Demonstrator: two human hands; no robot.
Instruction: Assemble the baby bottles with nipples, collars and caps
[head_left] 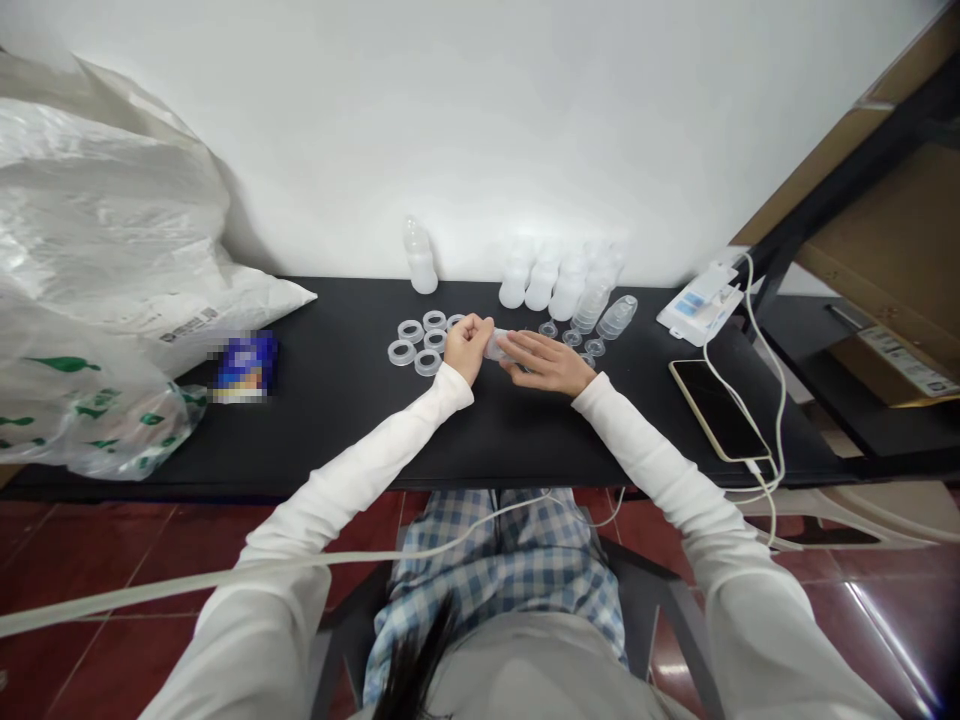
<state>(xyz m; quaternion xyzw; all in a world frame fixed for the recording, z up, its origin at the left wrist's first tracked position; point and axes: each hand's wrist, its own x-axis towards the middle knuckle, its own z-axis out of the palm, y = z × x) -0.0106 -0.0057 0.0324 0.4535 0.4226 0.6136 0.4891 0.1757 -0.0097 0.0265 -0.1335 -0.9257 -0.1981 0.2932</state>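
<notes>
Above the middle of the black table, my two hands meet at a small translucent white plastic piece, which looks like a bottle collar ring but is mostly covered by fingers. My left hand pinches it from the left. From the right, my right hand closes on it with long, nearly straight fingers. Several translucent collar rings lie left of my left hand, a few partly hidden behind it. Clear bottle nipples rest just beyond my right hand, beside clear domed caps.
White bottles stand grouped against the wall, with one capped bottle apart on the left. Plastic bags and a blurred blue packet occupy the left. On the right are a white case and a phone with a cable.
</notes>
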